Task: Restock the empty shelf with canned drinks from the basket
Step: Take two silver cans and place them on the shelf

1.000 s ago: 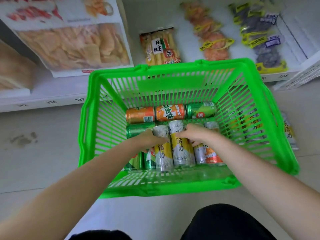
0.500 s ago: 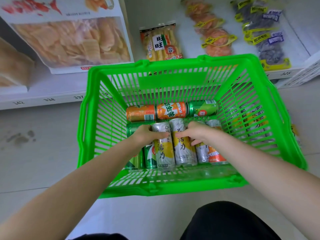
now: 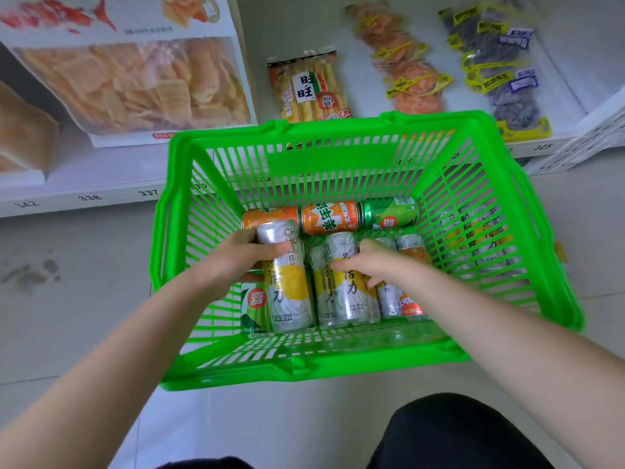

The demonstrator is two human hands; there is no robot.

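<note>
A green plastic basket (image 3: 216, 360) stands on the floor and holds several drink cans. My left hand (image 3: 236, 257) grips a tall silver-and-yellow can (image 3: 289, 296), raised a little above the others. My right hand (image 3: 368, 262) curls its fingers round a second silver-and-yellow can (image 3: 346, 299) beside it. Two orange cans (image 3: 329, 218) and a green can (image 3: 389, 213) lie along the basket's far wall. More cans lie under and beside my hands, partly hidden.
A low white shelf (image 3: 101, 191) runs behind the basket, with a big bag of chips (image 3: 135, 82), a rice-cracker pack (image 3: 309, 86) and bagged snacks (image 3: 409, 79). More cans (image 3: 473, 238) show through the basket's right wall. My dark knee (image 3: 456, 434) is at the bottom.
My left hand has lifted its silver-and-yellow can up and toward the basket's far side. My right hand has closed further round the neighbouring can. The view has moved closer.
</note>
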